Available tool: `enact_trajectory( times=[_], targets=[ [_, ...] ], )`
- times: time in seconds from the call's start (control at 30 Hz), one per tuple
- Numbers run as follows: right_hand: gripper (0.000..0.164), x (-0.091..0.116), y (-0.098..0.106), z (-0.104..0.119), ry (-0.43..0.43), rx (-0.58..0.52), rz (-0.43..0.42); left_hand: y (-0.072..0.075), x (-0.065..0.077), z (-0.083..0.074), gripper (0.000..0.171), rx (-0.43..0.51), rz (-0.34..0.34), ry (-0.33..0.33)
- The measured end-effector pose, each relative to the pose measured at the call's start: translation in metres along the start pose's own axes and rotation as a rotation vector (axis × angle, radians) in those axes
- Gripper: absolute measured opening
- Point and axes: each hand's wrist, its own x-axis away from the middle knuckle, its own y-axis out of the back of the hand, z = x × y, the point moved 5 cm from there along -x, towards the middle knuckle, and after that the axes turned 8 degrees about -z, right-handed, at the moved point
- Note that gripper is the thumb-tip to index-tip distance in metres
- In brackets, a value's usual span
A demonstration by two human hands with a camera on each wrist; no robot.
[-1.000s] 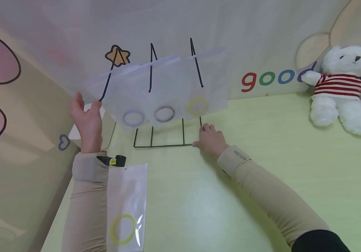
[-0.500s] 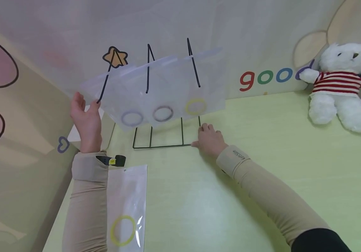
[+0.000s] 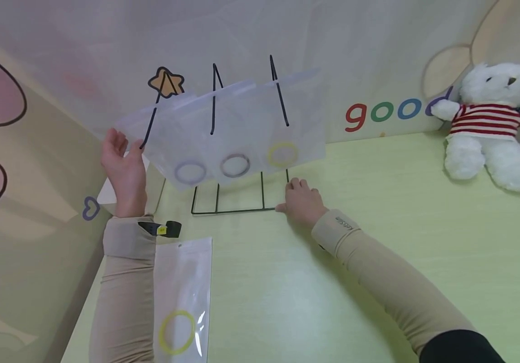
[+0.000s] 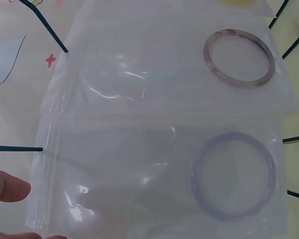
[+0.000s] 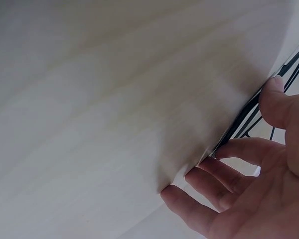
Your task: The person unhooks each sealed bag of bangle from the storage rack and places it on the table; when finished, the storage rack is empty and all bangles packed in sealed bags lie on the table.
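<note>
A black wire rack (image 3: 237, 211) stands on the table, three prongs leaning over its base. Clear bags hang from the prongs, with a lilac bangle (image 4: 195, 174), a marbled bangle (image 4: 207, 56) and a yellow bangle (image 3: 282, 165) inside. My left hand (image 3: 125, 174) is raised beside the left prong, thumb apart from the fingers at the top edge of the lilac bangle's bag (image 4: 139, 164). Down at the base's front right corner, my right hand (image 3: 304, 203) holds the rack between thumb and fingers. Another clear bag (image 3: 184, 277) with a yellow bangle lies flat by my left forearm.
A white box (image 3: 154, 187) sits behind my left hand, by the left wall. At the back right a white teddy bear (image 3: 491, 126) in a striped shirt leans on the wall. The decorated back wall rises close behind the rack.
The fingers of my left hand have risen slightly beside the left prong. The head view has shifted a little; the right hand keeps its hold on the rack.
</note>
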Motion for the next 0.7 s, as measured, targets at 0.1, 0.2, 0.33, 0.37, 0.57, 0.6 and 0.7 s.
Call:
enact_trajectory(
  times=[0.1,0.2,0.33,0.37,0.57,0.6,0.7],
  targets=[
    [0.072,0.0001,0.0001,0.0003,0.002,-0.001,0.000,-0.0002,0.0005,-0.0007,0.056,0.011,0.004,-0.003],
    [0.072,0.0001,0.0000,0.0003,0.002,0.001,0.000,-0.0010,0.0008,-0.0011,0.054,0.032,0.012,-0.016],
    [0.072,0.0002,0.0008,0.0003,0.000,0.000,0.001,-0.0019,0.0006,-0.0016,0.050,0.061,0.011,-0.042],
    [0.072,0.0002,0.0010,0.0004,0.000,0.000,0.002,-0.0018,0.0008,-0.0016,0.049,0.060,0.007,-0.046],
    [0.073,0.0004,0.0007,0.0008,-0.002,0.006,0.006,0.0009,0.0020,-0.0010,0.037,0.047,-0.012,-0.078],
    [0.073,0.0004,0.0007,0.0008,-0.002,0.009,0.005,0.0015,0.0019,-0.0008,0.035,0.051,-0.017,-0.083],
    [0.072,0.0004,0.0005,0.0010,0.000,0.020,0.003,0.0030,0.0015,-0.0012,0.030,0.077,-0.034,-0.085]
  ],
)
